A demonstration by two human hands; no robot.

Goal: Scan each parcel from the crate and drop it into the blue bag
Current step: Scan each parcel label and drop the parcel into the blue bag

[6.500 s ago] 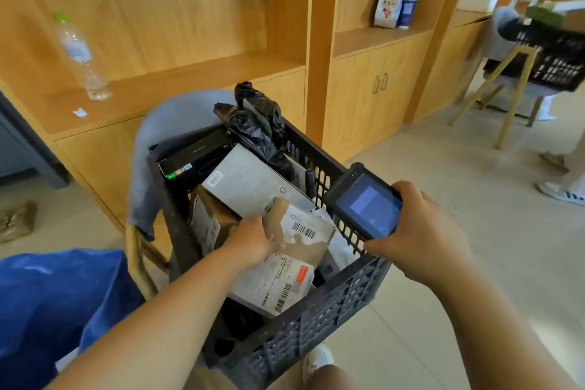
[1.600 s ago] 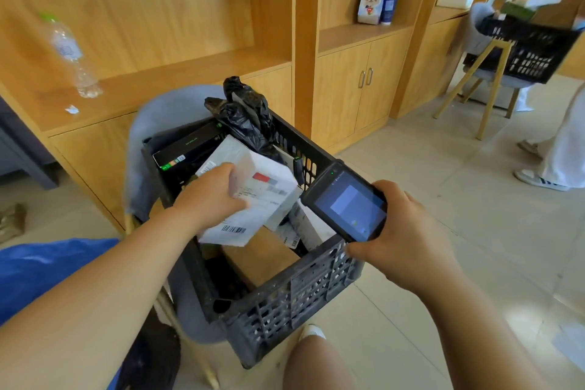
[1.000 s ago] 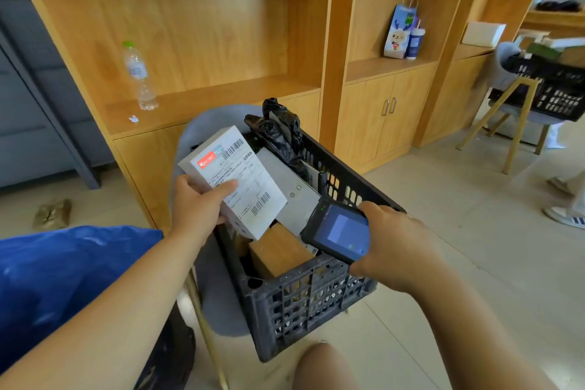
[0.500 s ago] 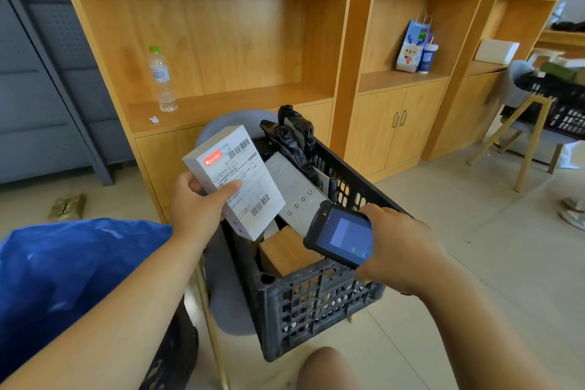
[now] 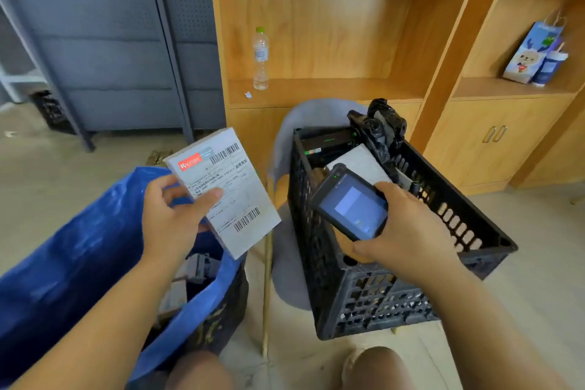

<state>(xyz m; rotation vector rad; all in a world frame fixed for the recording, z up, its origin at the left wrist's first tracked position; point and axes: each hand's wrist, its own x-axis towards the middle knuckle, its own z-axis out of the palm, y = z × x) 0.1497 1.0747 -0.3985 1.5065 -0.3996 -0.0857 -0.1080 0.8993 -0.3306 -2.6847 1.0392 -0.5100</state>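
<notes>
Item in hand: one white boxed parcel (image 5: 235, 196), label face up with barcodes at top and bottom, gripped by the left hand (image 5: 172, 218), thumb across the label and fingers curled behind; it hangs over the mouth of the blue bag (image 5: 79, 247), clear of the crate. Handheld scanner (image 5: 351, 206), screen lit, clasped in the right hand (image 5: 408, 237) above the near corner of the crate, its head turned toward the parcel. Step judged: the close of the scan, on the point of the drop; whether the read registered cannot be told from the screen. Next move likely calls for the left hand to let go so the parcel falls inside the bag's rim, then to reach back to the crate. Container one, the blue bag, far left, open: a few dark and grey parcels (image 5: 194, 266) lie low inside, partly hidden. Container two, a black slatted crate (image 5: 380, 298), set on a grey chair (image 5: 311, 117): it holds a black carton with green markings (image 5: 329, 141), a flat grey parcel (image 5: 359, 160) and a black plastic-wrapped bundle (image 5: 384, 127) at the far side; more may lie beneath.
</notes>
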